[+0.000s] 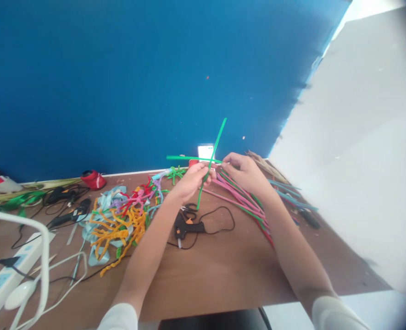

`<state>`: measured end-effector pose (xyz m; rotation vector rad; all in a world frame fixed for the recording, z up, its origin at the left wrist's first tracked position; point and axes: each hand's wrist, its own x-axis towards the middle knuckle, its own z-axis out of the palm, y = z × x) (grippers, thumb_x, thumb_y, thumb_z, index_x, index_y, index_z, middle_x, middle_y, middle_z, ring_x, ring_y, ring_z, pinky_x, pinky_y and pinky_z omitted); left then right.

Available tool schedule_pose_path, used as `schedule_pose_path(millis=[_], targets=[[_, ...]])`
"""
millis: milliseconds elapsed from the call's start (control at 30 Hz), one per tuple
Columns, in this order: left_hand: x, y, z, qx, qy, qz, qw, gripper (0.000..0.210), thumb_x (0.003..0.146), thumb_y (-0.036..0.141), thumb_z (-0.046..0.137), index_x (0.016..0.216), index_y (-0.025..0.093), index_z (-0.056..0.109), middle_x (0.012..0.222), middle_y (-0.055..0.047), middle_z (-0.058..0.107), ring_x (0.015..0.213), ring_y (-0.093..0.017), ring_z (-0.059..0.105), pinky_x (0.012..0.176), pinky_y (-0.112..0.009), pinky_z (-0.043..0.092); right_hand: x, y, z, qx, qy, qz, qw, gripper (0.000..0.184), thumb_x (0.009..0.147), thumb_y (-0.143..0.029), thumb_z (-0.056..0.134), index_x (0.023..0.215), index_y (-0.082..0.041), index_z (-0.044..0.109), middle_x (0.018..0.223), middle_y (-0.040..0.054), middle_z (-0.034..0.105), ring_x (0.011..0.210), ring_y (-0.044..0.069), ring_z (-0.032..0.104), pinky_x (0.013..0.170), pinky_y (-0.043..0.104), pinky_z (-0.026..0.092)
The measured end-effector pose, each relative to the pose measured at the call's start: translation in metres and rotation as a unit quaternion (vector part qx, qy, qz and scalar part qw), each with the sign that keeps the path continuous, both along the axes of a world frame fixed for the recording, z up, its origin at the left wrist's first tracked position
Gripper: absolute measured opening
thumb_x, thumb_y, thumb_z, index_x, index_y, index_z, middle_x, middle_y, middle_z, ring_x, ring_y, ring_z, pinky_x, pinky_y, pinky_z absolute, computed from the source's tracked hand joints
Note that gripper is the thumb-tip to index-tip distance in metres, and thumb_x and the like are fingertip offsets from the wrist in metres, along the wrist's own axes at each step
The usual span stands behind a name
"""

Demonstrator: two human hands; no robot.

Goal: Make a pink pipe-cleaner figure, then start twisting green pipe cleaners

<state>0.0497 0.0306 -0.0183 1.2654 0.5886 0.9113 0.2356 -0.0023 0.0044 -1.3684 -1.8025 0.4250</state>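
Two green pipe cleaners (218, 139) cross each other above the back of the table. My left hand (196, 178) pinches them near the crossing, with one slanting upright and the other lying nearly level. My right hand (243, 170) has its fingers closed on the right end of the level one. Beneath my hands lies a bundle of pink and green pipe cleaners (242, 195). A black glue gun (189, 227) rests on the table below my left hand, beside black-handled scissors (190, 211).
Left of centre sits a heap of orange, red and purple pipe-cleaner shapes (120, 224) with pale blue ribbon. A white power strip (12, 275) and white curved stand (44, 256) occupy the left. A lit phone (206, 152) leans on the blue wall (137, 82). Blue pipe cleaners (288, 195) lie right.
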Motion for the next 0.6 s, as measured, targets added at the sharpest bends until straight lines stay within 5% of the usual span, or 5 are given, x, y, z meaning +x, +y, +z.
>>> schedule_pose_path(millis=[200, 467, 600], targets=[[-0.0002, 0.0009, -0.0026, -0.019, 0.014, 0.013, 1.0, 0.027, 0.091, 0.041, 0.064, 0.093, 0.02, 0.047, 0.068, 0.008, 0.045, 0.043, 0.0, 0.033, 0.04, -0.013, 0.013, 0.0007, -0.0008, 0.0014, -0.022, 0.001, 0.029, 0.999, 0.019, 0.09, -0.031, 0.055, 0.079, -0.021, 0.067, 0.064, -0.0021, 0.06, 0.057, 0.013, 0.048, 0.058, 0.029, 0.032], [0.0033, 0.0022, -0.0027, -0.035, -0.067, -0.015, 0.997, 0.032, 0.085, 0.04, 0.072, 0.101, 0.013, 0.065, 0.068, 0.005, 0.047, 0.045, 0.0, 0.032, 0.041, -0.013, 0.015, -0.0007, -0.002, 0.0017, -0.042, -0.033, 0.023, 0.998, 0.023, 0.09, -0.033, 0.055, 0.082, -0.022, 0.073, 0.066, -0.0015, 0.064, 0.057, 0.013, 0.048, 0.057, 0.029, 0.032], [0.0071, 0.0047, -0.0075, -0.011, -0.061, 0.035, 0.997, 0.04, 0.085, 0.048, 0.072, 0.096, 0.01, 0.071, 0.071, -0.001, 0.062, 0.045, 0.0, 0.033, 0.039, -0.014, 0.021, -0.0005, -0.0023, 0.0016, -0.043, -0.044, 0.022, 0.998, 0.023, 0.09, -0.033, 0.055, 0.079, -0.021, 0.072, 0.068, -0.0002, 0.066, 0.06, 0.014, 0.052, 0.058, 0.029, 0.033]])
